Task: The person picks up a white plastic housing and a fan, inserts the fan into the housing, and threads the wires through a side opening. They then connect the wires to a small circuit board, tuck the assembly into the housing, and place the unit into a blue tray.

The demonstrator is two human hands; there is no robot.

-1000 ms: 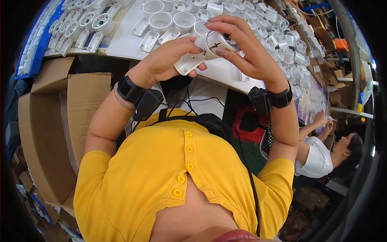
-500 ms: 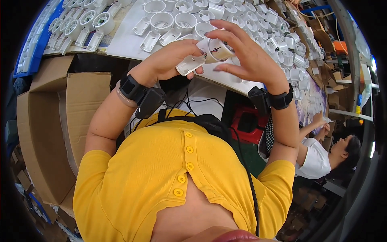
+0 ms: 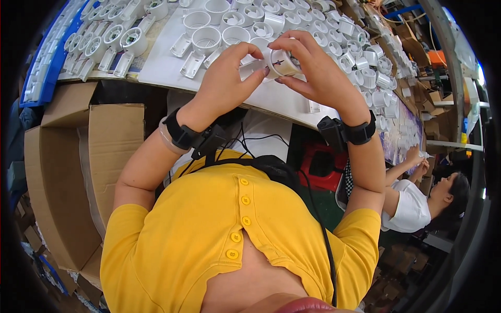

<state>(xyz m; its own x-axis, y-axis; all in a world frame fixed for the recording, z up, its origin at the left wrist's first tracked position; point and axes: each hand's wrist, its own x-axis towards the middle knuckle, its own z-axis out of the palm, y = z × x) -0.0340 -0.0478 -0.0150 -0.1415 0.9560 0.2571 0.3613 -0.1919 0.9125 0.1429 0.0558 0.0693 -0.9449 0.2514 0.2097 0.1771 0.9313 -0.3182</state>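
Note:
In front of me, above the table's near edge, is a white plastic cylindrical housing (image 3: 282, 62) tilted on its side. Short dark wires show at it. My right hand (image 3: 324, 73) is closed round its right end, fingertips over the top and thumb underneath. From the other side my left hand (image 3: 228, 78) pinches the housing's left end with thumb and forefinger. The flat white arm attached to the housing is mostly hidden behind my left hand. Rows of similar white housings (image 3: 206, 39), some with flat arms, stand on the table just beyond my hands.
More white housings (image 3: 360, 57) crowd the table to the right. At the left are housings with green boards (image 3: 133, 39) and a blue tray (image 3: 49, 57). An open cardboard box (image 3: 57, 193) stands at my left, a red stool (image 3: 322, 166) below the table. Another person (image 3: 409, 203) works at the right.
My left hand has shifted from the flat arm up to the housing's left end. My right hand has closed in on the housing, which has turned so its arm no longer shows.

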